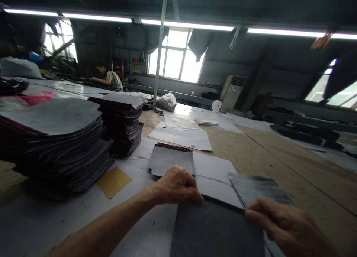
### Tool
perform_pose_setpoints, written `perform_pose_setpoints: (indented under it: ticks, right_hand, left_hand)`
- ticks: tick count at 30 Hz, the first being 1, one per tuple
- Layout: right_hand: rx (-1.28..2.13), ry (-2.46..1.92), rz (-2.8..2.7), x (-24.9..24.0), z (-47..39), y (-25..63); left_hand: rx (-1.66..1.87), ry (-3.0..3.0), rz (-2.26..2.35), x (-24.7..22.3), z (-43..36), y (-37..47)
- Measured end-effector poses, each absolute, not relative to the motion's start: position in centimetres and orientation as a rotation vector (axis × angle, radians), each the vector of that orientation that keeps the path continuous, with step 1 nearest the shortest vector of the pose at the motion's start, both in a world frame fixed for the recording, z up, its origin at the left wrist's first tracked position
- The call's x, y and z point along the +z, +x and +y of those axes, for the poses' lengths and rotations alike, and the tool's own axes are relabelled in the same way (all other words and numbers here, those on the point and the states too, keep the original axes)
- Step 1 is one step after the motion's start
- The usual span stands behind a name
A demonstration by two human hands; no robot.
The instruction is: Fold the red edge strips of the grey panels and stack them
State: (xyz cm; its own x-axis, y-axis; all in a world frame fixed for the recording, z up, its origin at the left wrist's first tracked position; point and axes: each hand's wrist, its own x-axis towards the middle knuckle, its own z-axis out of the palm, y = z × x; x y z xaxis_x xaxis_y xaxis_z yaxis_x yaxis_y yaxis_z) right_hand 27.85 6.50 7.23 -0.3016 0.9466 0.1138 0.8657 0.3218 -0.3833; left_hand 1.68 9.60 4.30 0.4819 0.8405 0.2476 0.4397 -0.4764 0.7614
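A dark grey sheet, cloth-like or leather-like (217,227), lies low in front of me, its far edge spanning between my hands. My left hand (178,184) pinches the far left corner of this sheet, thumb toward the right. At its far right corner, my right hand (276,220) grips the edge between thumb and fingers. Just beyond my left hand sits a small stack of light grey pieces (171,160) with a dark red back edge. Partly behind my right hand is another pile of grey sheets (259,190).
Two tall stacks of grey pieces, one near (64,156) and one farther (122,119), stand on the left. A yellow-brown square (113,182) lies beside them. White sheets (184,136) cover parts of the table. A pole (160,52) rises mid-table; a person (113,78) works far left.
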Motion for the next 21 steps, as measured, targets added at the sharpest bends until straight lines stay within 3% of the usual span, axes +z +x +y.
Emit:
perform_pose_setpoints:
  ticks: [8, 13, 21]
  right_hand:
    - [0.578, -1.375, -2.038, 10.4, 13.4, 19.5]
    - [0.592, -1.318, -2.098, 9.1, 18.3, 16.0]
    - [0.714, -1.400, -2.288, 7.6, 21.9, 14.6]
  left_hand:
    - [1.170, 1.918, 1.318, 8.1, 12.3, -5.5]
    - [1.371, 1.823, 1.591, 6.7, 14.2, -8.2]
    - [1.307, 1.878, 1.680, 4.6, 15.9, -9.2]
